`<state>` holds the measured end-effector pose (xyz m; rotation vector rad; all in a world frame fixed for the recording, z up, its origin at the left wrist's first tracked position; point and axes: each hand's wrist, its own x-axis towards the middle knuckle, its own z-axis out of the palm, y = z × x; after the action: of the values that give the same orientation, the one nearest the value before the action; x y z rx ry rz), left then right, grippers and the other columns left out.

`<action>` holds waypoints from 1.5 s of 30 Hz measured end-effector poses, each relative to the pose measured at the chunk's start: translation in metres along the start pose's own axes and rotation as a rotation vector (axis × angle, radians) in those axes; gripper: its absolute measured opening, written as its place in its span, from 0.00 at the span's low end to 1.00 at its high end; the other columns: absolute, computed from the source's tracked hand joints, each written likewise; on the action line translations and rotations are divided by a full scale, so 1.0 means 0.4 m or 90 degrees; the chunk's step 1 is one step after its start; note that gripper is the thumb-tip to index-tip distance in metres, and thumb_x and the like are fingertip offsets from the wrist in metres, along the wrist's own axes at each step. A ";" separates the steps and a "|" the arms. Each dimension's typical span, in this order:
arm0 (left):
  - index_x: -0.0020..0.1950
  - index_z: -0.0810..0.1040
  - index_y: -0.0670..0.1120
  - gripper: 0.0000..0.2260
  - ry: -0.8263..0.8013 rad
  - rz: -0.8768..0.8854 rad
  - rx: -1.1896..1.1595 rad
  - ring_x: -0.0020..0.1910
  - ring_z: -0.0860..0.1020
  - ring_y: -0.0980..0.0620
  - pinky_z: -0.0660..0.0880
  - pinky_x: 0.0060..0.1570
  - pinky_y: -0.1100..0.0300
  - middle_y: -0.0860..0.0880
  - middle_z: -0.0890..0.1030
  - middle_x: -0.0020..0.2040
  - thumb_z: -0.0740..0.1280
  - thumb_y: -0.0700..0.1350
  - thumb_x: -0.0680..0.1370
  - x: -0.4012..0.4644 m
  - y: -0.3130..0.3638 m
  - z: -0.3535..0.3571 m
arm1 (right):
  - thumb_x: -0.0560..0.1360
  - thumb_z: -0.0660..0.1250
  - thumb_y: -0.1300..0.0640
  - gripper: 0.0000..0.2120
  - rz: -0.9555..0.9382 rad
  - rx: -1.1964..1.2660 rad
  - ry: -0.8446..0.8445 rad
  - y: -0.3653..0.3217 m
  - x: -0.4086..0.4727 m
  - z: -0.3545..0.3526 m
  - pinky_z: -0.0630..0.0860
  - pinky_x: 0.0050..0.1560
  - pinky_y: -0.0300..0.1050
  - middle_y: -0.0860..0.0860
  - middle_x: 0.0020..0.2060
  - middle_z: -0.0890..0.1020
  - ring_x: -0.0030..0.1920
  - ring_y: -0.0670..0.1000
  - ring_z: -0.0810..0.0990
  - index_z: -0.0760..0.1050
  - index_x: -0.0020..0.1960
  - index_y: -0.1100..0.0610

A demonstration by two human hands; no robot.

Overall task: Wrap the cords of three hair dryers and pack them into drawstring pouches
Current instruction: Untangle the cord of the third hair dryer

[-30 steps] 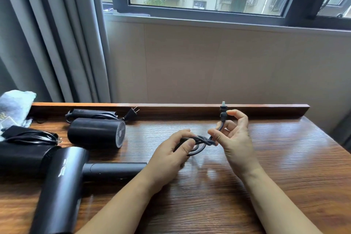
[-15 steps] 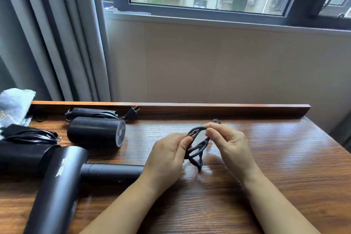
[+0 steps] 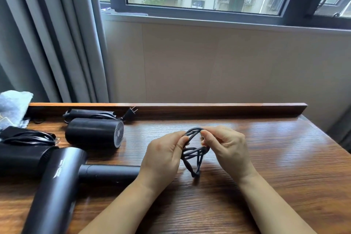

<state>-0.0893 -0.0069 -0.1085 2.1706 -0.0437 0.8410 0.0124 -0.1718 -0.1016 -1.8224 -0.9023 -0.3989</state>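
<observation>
A black cord (image 3: pixel 195 155) is bunched into loops above the middle of the wooden table (image 3: pixel 275 167). My left hand (image 3: pixel 163 157) pinches the loops on their left side. My right hand (image 3: pixel 228 148) pinches the top loop and grips the right side; the plug is hidden. The cord belongs to a large black hair dryer (image 3: pixel 57 186) lying at the lower left, its handle (image 3: pixel 108 174) pointing toward my left wrist. A second black dryer (image 3: pixel 95 132) lies behind it with its cord wound and plug (image 3: pixel 131 112) showing. A third dryer (image 3: pixel 17 156) sits at the far left under a coiled cord (image 3: pixel 28 137).
A raised wooden ledge (image 3: pixel 209 109) runs along the table's far edge below the wall and window. Grey curtains (image 3: pixel 47 34) hang at the left. A pale cloth bundle (image 3: pixel 13 106) lies at the far left corner. The table's right edge drops off near the right side of the frame.
The plug held upright in my right fingers a second ago is now tucked out of sight. The flat coil has been drawn up into taller hanging loops between both hands.
</observation>
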 end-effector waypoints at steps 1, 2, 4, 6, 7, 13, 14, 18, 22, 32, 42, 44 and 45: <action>0.54 0.82 0.49 0.15 0.005 -0.002 -0.001 0.40 0.82 0.53 0.78 0.39 0.50 0.54 0.83 0.40 0.57 0.52 0.82 -0.001 -0.001 0.001 | 0.78 0.66 0.47 0.08 0.007 0.008 0.001 -0.001 -0.001 0.002 0.77 0.36 0.49 0.46 0.31 0.82 0.34 0.47 0.82 0.84 0.47 0.47; 0.55 0.82 0.49 0.14 0.010 -0.002 0.002 0.40 0.82 0.53 0.78 0.40 0.50 0.54 0.83 0.41 0.58 0.52 0.82 -0.001 0.000 0.002 | 0.78 0.66 0.48 0.07 0.018 0.017 0.000 -0.003 -0.003 0.005 0.78 0.37 0.48 0.45 0.32 0.83 0.35 0.46 0.83 0.83 0.46 0.45; 0.55 0.82 0.50 0.12 0.036 0.006 0.017 0.40 0.82 0.55 0.78 0.40 0.53 0.55 0.84 0.41 0.60 0.50 0.82 -0.001 0.005 -0.001 | 0.78 0.68 0.48 0.06 0.047 0.027 -0.004 -0.004 -0.006 0.008 0.80 0.38 0.49 0.44 0.32 0.84 0.35 0.45 0.84 0.82 0.45 0.43; 0.54 0.83 0.50 0.09 0.075 0.004 0.016 0.37 0.81 0.60 0.76 0.38 0.58 0.58 0.83 0.38 0.63 0.46 0.81 0.000 0.010 -0.007 | 0.79 0.68 0.51 0.07 0.090 0.033 0.001 0.002 -0.007 0.008 0.82 0.40 0.52 0.45 0.33 0.85 0.36 0.46 0.85 0.83 0.45 0.46; 0.53 0.83 0.50 0.08 0.091 -0.002 0.008 0.35 0.80 0.61 0.76 0.37 0.60 0.59 0.82 0.37 0.64 0.45 0.81 0.000 0.012 -0.010 | 0.79 0.67 0.53 0.07 0.117 0.045 0.002 0.006 -0.006 0.008 0.82 0.41 0.54 0.46 0.34 0.85 0.36 0.47 0.85 0.83 0.45 0.48; 0.50 0.78 0.52 0.09 0.041 -0.146 -0.109 0.35 0.81 0.58 0.75 0.35 0.68 0.57 0.83 0.41 0.63 0.39 0.82 0.001 0.022 -0.002 | 0.82 0.62 0.53 0.08 0.304 0.238 -0.049 0.004 0.000 0.026 0.80 0.51 0.64 0.54 0.46 0.87 0.48 0.53 0.86 0.73 0.47 0.57; 0.48 0.76 0.53 0.10 0.017 -0.176 -0.120 0.35 0.81 0.56 0.75 0.35 0.66 0.55 0.83 0.39 0.63 0.38 0.81 0.000 0.023 -0.001 | 0.80 0.62 0.51 0.10 0.336 0.299 -0.054 0.000 0.002 0.029 0.79 0.53 0.64 0.56 0.48 0.86 0.50 0.54 0.86 0.72 0.47 0.57; 0.43 0.74 0.50 0.04 -0.043 -0.232 -0.089 0.36 0.78 0.58 0.72 0.38 0.65 0.50 0.82 0.37 0.67 0.45 0.78 0.003 0.023 -0.003 | 0.73 0.69 0.46 0.09 0.358 0.452 -0.094 -0.002 0.005 0.026 0.75 0.59 0.63 0.54 0.57 0.84 0.60 0.57 0.81 0.76 0.42 0.51; 0.44 0.77 0.51 0.11 -0.018 -0.146 -0.081 0.43 0.80 0.58 0.74 0.46 0.68 0.56 0.81 0.40 0.70 0.58 0.74 0.002 0.021 -0.008 | 0.71 0.67 0.46 0.08 0.304 0.407 -0.128 -0.008 0.004 0.018 0.75 0.49 0.53 0.55 0.47 0.83 0.46 0.56 0.79 0.75 0.40 0.49; 0.48 0.76 0.52 0.01 0.021 -0.065 -0.108 0.35 0.81 0.56 0.76 0.38 0.57 0.54 0.83 0.37 0.67 0.48 0.79 -0.009 0.023 0.001 | 0.67 0.74 0.44 0.12 0.351 0.387 -0.118 -0.027 -0.006 0.029 0.72 0.51 0.60 0.54 0.38 0.77 0.43 0.56 0.75 0.75 0.40 0.50; 0.55 0.73 0.44 0.03 -0.026 -0.184 -0.413 0.57 0.83 0.50 0.75 0.59 0.58 0.46 0.86 0.52 0.61 0.41 0.83 0.004 0.050 -0.001 | 0.64 0.60 0.61 0.24 0.500 0.536 -0.079 -0.014 0.021 0.017 0.69 0.55 0.58 0.60 0.48 0.78 0.49 0.58 0.73 0.75 0.60 0.55; 0.54 0.73 0.42 0.04 -0.019 -0.230 -0.446 0.57 0.83 0.49 0.75 0.60 0.55 0.45 0.86 0.52 0.59 0.39 0.83 0.010 0.055 -0.001 | 0.64 0.60 0.62 0.25 0.485 0.533 -0.086 -0.009 0.020 0.017 0.70 0.55 0.55 0.61 0.48 0.79 0.49 0.58 0.74 0.76 0.61 0.56; 0.53 0.73 0.41 0.05 -0.008 -0.264 -0.455 0.57 0.83 0.48 0.75 0.60 0.52 0.44 0.86 0.51 0.58 0.38 0.84 0.012 0.054 -0.001 | 0.64 0.61 0.62 0.24 0.475 0.535 -0.082 -0.010 0.020 0.019 0.71 0.55 0.54 0.59 0.46 0.81 0.48 0.58 0.75 0.77 0.59 0.57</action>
<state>-0.0921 -0.0203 -0.0913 1.4385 0.0852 0.4693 0.0136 -0.1609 -0.0973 -1.2569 -0.3168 0.5120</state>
